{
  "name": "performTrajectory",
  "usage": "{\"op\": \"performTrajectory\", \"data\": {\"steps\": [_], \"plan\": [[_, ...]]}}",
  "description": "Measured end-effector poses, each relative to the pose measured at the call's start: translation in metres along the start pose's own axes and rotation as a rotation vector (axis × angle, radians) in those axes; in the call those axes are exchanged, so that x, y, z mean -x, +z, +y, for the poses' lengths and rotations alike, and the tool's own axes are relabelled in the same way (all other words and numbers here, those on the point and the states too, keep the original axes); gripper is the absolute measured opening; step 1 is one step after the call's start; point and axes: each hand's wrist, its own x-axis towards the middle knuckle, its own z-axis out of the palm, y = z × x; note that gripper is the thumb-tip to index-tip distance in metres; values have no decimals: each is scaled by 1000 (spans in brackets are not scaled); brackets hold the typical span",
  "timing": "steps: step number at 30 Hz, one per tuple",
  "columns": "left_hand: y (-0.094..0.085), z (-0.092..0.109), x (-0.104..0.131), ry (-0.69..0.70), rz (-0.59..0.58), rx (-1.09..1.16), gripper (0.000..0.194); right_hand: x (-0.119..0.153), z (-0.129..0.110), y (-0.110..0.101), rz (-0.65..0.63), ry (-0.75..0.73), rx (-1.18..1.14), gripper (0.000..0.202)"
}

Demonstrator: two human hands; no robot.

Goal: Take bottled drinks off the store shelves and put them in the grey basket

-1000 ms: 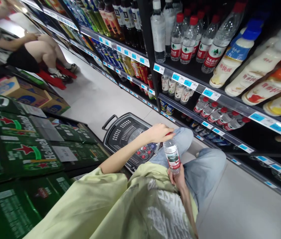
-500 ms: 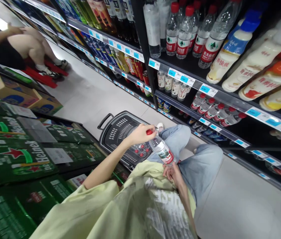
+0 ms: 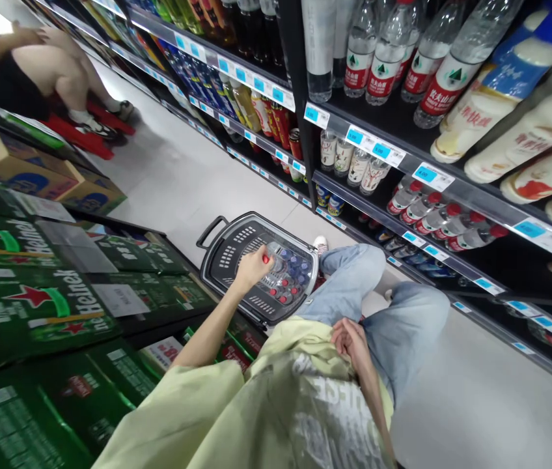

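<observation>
My left hand (image 3: 253, 267) is over the black shopping basket (image 3: 228, 255), its fingers closed round the red cap (image 3: 266, 259) of a clear water bottle. The bottle's body is hard to separate from those behind it. Inside the basket lie several bottles, some with red caps (image 3: 284, 292) and some with blue caps (image 3: 304, 258). My right hand (image 3: 350, 339) rests on my lap against the yellow-green shirt (image 3: 286, 365), fingers loosely curled, with nothing visible in them.
Drink shelves (image 3: 378, 156) run along the right, holding water bottles (image 3: 383, 71) and white milk-drink bottles (image 3: 469, 117). Green beer cartons (image 3: 56, 306) are stacked on the left. Farther off, a person sits with their legs (image 3: 56, 71) by a red stool (image 3: 75, 137).
My left hand has carried the bottle from my lap leftward, over the basket. My right hand no longer touches the bottle's base. The view has shifted slightly.
</observation>
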Motion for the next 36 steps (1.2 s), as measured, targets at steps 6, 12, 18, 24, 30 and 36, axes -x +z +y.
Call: {"op": "performTrajectory", "data": {"steps": [6,12,18,24,30,36], "plan": [[80,-88,-18,-139,-287,-159,38,-1,3,3,89,42,2,55],[152,-144,-15,-183,-444,-100,50,-7,2,14,175,103,58,63],[206,-154,-22,-242,-563,-25,52,-10,0,20,267,121,166,67],[245,-143,-33,-297,-625,54,49,-10,-4,22,337,144,291,69],[263,-146,-41,-305,-638,66,47,-12,-7,29,396,176,340,68],[261,-153,-39,-286,-647,29,51,-16,-9,38,421,187,332,67]]}}
